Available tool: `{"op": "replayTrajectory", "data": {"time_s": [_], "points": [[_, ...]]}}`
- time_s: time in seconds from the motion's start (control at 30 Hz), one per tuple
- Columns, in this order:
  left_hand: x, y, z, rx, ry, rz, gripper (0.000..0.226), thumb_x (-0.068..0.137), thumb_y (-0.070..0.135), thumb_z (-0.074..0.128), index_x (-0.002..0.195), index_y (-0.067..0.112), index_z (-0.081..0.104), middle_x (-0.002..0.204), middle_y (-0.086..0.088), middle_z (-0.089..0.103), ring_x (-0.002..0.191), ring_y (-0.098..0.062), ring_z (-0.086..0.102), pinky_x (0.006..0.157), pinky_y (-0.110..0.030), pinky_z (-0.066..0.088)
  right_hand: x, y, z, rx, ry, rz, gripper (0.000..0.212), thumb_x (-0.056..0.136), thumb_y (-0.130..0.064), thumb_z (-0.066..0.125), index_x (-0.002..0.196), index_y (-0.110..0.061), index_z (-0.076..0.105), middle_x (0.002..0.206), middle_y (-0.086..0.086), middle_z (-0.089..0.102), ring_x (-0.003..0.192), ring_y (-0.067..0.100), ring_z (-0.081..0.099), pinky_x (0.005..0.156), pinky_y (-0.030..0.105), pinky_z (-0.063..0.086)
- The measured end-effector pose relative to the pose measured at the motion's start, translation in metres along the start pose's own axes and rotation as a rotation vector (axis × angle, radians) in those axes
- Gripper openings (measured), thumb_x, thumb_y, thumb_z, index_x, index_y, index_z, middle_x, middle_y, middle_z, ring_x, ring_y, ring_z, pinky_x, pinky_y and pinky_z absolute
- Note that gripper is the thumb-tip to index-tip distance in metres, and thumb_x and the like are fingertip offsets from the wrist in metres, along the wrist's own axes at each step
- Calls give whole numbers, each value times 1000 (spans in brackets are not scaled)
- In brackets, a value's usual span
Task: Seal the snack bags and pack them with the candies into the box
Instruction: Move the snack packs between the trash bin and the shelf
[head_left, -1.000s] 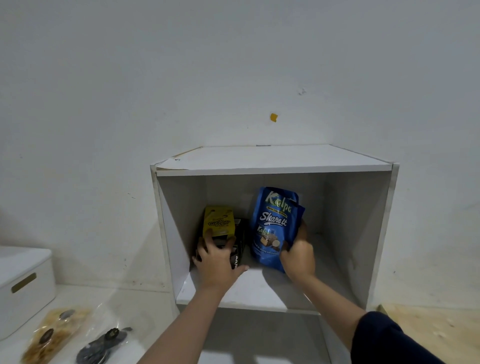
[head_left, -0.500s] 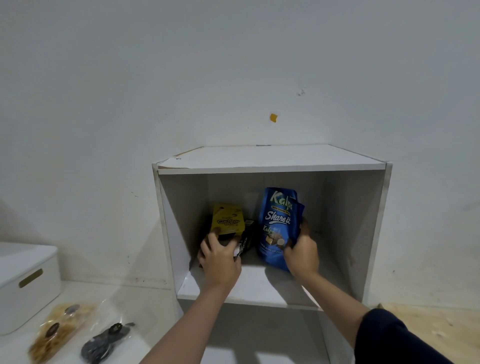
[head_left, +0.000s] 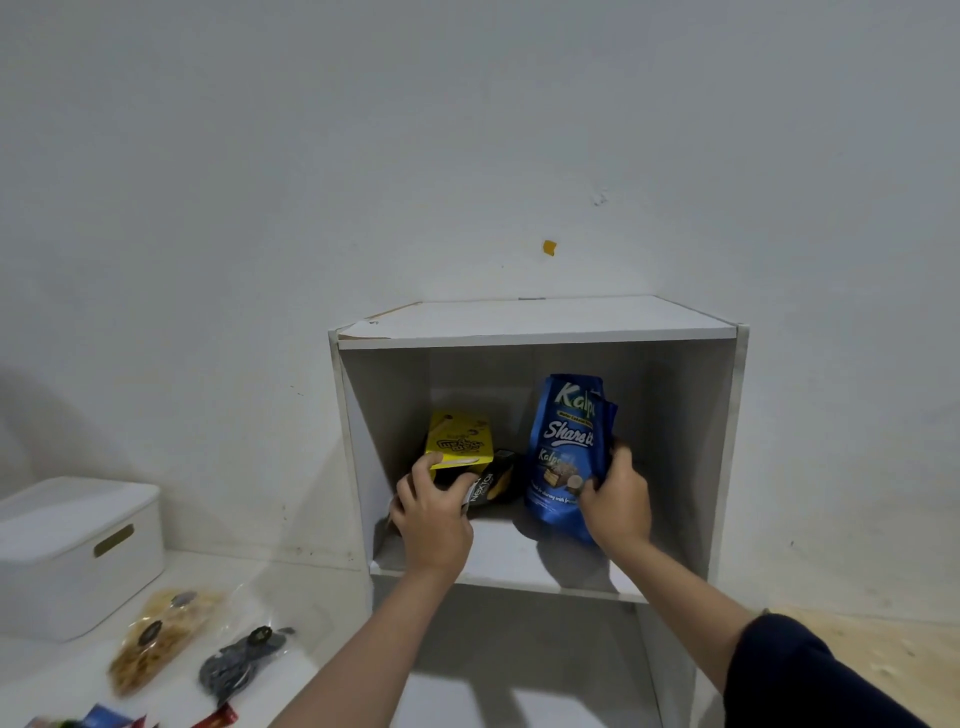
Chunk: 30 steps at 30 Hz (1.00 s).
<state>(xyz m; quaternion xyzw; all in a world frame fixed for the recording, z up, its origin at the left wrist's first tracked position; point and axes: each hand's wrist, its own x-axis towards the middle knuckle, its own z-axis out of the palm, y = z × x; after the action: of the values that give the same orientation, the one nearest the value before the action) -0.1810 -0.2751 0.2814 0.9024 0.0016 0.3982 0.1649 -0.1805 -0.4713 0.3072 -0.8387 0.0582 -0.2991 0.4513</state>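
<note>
Two hands are reaching into the white cubby shelf (head_left: 535, 332). The right hand (head_left: 618, 501) is gripping the upright blue pouch (head_left: 563, 447) reading "Kalpa Share it", fingers curling round its lower right edge. The left hand (head_left: 434, 512) is curling its grip around a black "Nextar" pack (head_left: 493, 483) beneath a yellow box (head_left: 460, 440). The white lidded box (head_left: 72, 551) is sitting on the bench (head_left: 322, 618), left.
</note>
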Motion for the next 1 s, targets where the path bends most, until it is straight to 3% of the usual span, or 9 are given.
{"op": "replayTrajectory", "data": {"time_s": [0.47,0.6,0.77,1.0], "points": [[-32,13,-75,-34,120,-11,52,52,-2,82,92,27,70,118,-13,54,100,-38,54,73,-52,50,-47,-34,-56,30,43,-33,50,86,-7,62,131,-11,39,118,12,64,98,29,65,69,37,57],[-55,14,-115,-71,151,-19,50,53,-2,79,92,28,68,119,-13,52,98,-39,53,73,-51,49,-86,-54,-79,16,40,-52,49,86,-8,61,130,-8,40,116,13,64,97,30,64,63,30,49],[-104,6,-177,-136,158,-61,46,60,-3,71,93,29,68,121,-11,49,97,-39,49,75,-50,46,-147,-83,-102,0,34,-76,44,87,-6,58,127,-7,42,115,14,64,96,30,63,63,31,47],[-188,-46,-260,-62,172,-169,47,61,-3,72,96,28,68,121,-12,49,96,-39,50,74,-51,47,-246,-136,-98,18,-96,-147,38,85,-5,59,121,-7,44,114,13,64,96,30,63,68,39,55]]}}
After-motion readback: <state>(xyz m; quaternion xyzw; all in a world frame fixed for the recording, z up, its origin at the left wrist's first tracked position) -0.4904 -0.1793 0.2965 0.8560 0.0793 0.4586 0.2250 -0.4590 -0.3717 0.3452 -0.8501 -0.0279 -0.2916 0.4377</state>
